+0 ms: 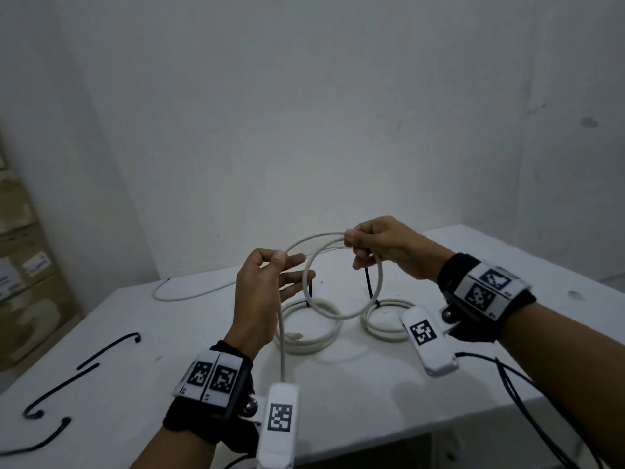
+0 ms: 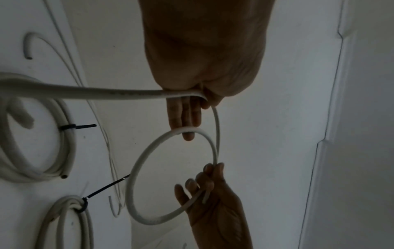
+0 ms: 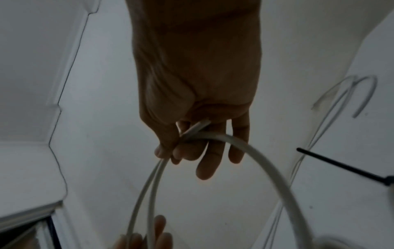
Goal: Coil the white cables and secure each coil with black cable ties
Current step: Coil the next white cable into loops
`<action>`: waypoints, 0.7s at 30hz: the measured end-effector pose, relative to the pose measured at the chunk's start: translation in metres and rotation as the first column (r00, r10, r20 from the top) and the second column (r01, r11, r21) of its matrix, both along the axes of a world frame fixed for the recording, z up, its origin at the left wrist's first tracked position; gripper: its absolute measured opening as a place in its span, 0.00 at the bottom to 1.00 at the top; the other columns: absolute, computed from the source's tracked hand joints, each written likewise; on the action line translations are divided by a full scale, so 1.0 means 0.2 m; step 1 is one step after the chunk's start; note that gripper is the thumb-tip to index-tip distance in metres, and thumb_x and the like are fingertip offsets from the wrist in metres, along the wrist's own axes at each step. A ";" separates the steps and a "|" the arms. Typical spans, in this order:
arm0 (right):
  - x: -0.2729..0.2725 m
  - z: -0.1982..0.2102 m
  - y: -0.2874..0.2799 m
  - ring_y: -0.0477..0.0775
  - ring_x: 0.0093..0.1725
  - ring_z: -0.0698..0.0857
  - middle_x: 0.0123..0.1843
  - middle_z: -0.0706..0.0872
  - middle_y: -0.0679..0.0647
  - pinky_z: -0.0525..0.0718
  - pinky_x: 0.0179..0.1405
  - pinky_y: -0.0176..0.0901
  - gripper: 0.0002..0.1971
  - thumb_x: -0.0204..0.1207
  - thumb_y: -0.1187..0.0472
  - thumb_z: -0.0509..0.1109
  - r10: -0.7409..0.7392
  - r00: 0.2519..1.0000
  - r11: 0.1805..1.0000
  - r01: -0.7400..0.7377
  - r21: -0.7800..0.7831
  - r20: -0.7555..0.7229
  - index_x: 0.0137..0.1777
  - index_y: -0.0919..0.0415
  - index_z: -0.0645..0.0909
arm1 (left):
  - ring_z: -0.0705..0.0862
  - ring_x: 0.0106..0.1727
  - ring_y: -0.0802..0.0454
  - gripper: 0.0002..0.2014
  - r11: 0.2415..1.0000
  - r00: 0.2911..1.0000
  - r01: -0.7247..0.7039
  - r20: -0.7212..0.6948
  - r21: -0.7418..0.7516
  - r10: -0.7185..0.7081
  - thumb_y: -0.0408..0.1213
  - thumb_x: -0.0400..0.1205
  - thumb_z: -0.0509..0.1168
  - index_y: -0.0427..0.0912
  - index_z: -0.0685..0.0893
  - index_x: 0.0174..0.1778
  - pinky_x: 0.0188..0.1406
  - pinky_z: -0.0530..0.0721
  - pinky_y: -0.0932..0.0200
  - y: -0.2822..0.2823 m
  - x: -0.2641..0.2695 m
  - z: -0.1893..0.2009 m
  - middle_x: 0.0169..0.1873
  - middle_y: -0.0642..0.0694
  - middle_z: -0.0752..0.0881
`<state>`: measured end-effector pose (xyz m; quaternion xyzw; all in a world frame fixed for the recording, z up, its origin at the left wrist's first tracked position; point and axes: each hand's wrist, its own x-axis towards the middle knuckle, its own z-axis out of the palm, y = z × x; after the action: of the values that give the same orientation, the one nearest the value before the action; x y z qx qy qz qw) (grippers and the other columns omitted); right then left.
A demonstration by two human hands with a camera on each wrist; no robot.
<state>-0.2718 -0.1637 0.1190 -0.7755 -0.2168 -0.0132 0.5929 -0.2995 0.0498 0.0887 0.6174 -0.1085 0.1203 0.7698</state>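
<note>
My right hand (image 1: 353, 243) pinches the top of a loop of white cable (image 1: 381, 279) held in the air over the white table (image 1: 507, 333). About a hand's width to its left, my left hand (image 1: 284, 260) pinches the same cable under the thumb, its other fingers nearly straight. From there the cable drops toward me past the left wrist. The left wrist view shows the loop (image 2: 136, 168) hanging between both hands. Below the loop lie two tied coils, a left one (image 1: 324, 340) and a right one (image 1: 378, 328), each with a black tie sticking up.
Three loose black cable ties (image 1: 101, 350) lie on the table's near left part. Another loose white cable (image 1: 189, 292) lies at the back left near the wall. Cardboard boxes (image 1: 27, 265) stand beyond the table's left edge. Dark wires hang off the right front.
</note>
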 end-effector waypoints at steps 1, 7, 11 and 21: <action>0.00 -0.02 -0.01 0.51 0.31 0.85 0.27 0.78 0.49 0.84 0.48 0.52 0.12 0.79 0.54 0.68 -0.014 1.000 1.000 0.014 -0.004 -0.008 0.42 0.64 0.82 | 0.91 0.41 0.36 0.09 1.000 1.000 -0.001 -0.014 -0.028 0.001 0.34 0.87 0.57 0.37 0.74 0.42 0.45 0.90 0.45 0.00 0.00 -0.01 0.48 0.35 0.89; -0.02 -0.09 0.01 0.45 0.22 0.68 0.25 0.67 0.48 0.66 0.23 0.37 0.12 0.80 0.55 0.66 -0.077 0.996 0.994 0.080 0.080 -0.035 0.40 0.63 0.80 | 0.89 0.49 0.40 0.10 0.996 0.996 -0.036 -0.080 -0.082 0.030 0.33 0.88 0.56 0.38 0.75 0.40 0.48 0.88 0.45 -0.02 -0.01 -0.09 0.54 0.40 0.87; -0.03 -0.02 0.00 0.43 0.21 0.62 0.21 0.66 0.45 0.58 0.19 0.35 0.12 0.81 0.56 0.67 -0.127 0.991 0.991 0.128 -0.043 0.038 0.44 0.67 0.79 | 0.85 0.54 0.46 0.07 0.941 0.990 0.057 -0.142 0.333 -0.009 0.31 0.84 0.62 0.39 0.83 0.41 0.54 0.82 0.54 0.03 0.00 -0.13 0.47 0.46 0.88; -0.07 0.03 0.12 0.45 0.26 0.75 0.28 0.73 0.51 0.79 0.25 0.39 0.13 0.80 0.54 0.67 0.011 0.999 0.979 -0.001 -0.206 0.047 0.39 0.63 0.78 | 0.91 0.38 0.40 0.10 0.931 0.993 0.046 0.088 0.362 -0.083 0.37 0.87 0.58 0.33 0.74 0.44 0.36 0.90 0.48 -0.07 -0.01 0.11 0.42 0.37 0.90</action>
<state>-0.2866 -0.1405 0.1254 -0.8315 -0.2334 -0.0075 0.5040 -0.3020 0.0356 0.1105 0.7369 -0.1881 0.1044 0.6409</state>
